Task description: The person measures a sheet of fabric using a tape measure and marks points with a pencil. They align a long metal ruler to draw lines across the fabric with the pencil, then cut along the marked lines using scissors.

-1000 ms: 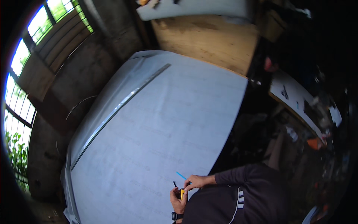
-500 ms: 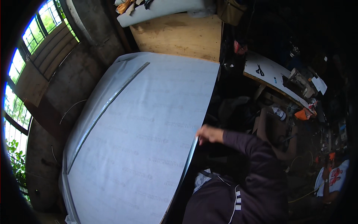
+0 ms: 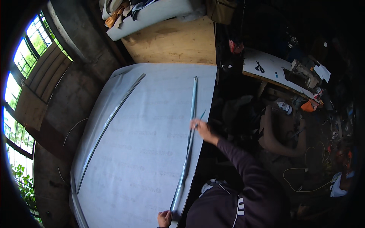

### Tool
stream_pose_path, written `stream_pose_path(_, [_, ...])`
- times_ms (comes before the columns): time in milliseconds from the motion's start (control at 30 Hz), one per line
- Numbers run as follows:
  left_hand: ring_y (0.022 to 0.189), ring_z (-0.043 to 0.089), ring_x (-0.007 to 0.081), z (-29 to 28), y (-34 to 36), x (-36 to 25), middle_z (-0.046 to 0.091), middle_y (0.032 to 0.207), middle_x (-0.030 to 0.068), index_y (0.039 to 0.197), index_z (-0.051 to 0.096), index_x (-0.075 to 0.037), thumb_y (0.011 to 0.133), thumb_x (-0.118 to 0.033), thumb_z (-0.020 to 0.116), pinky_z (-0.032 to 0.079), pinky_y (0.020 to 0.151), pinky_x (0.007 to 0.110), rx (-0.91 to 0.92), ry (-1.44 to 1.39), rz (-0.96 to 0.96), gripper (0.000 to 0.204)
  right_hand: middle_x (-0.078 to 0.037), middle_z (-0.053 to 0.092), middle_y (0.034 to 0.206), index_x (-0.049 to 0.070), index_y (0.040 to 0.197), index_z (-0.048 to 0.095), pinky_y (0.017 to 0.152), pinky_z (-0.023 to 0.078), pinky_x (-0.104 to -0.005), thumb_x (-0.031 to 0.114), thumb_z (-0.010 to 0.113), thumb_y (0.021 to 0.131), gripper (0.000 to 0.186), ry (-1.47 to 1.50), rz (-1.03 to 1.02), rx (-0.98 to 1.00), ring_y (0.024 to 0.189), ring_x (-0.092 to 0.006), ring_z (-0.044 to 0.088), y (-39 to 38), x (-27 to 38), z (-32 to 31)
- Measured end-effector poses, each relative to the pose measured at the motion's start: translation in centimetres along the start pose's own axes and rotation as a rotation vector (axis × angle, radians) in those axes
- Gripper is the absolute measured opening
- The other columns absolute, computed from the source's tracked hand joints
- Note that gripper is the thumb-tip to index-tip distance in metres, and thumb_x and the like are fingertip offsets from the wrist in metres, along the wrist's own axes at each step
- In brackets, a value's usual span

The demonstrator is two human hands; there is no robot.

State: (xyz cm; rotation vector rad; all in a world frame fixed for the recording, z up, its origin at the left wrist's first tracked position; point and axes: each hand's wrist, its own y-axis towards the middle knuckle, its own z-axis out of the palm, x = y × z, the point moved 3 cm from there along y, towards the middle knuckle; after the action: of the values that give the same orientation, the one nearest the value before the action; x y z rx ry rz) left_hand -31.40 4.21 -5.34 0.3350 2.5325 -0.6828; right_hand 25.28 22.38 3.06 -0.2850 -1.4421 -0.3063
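A large whitish sheet with faint print covers the work table. A long, narrow metal straightedge lies along its right side. My right hand is closed on a slim bluish pen, its fingers at the straightedge's middle. At the near end, my left hand is curled closed around the straightedge's tip; the fingers are partly hidden. A second metal straightedge lies slanted on the left part of the sheet, touched by neither hand.
A wooden board and a rolled pale material are beyond the far edge. To the right stands a sewing table with scissors and a sewing machine. A brown chair is nearer. Barred windows line the left wall.
The right straightedge has come from the table's right edge onto the sheet. My right hand has moved left and up with it, and my left hand has entered at the bottom. The view has shifted slightly.
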Motion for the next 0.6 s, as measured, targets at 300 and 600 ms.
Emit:
stream_pose_path(300, [0.083,0.058,0.0328,-1.4,11.3,-9.9,0.07,0.081,0.0145,0.088,0.075,-0.004,0.088,-0.024,0.066,0.048,0.079,0.042,-0.236,0.171,0.257,0.022,-0.01,0.066,0.063,0.013,0.131,0.058,0.07,0.055,-0.0382,0.039,0.046,0.104,0.04,-0.579,0.153,0.622,0.066,-0.0231,0.07,-15.8,5.6,6.4])
stream_pose_path(600, [0.081,0.066,0.0313,-1.8,13.4,-10.4,0.073,0.088,0.014,0.095,0.074,-0.003,0.088,-0.026,0.068,0.053,0.075,0.04,-0.072,0.167,0.273,0.025,-0.001,0.059,0.061,0.005,0.11,0.068,0.066,0.049,-0.0289,0.051,0.047,0.103,0.051,-0.33,0.363,0.896,0.063,-0.0098,0.059,-17.3,3.4,7.4])
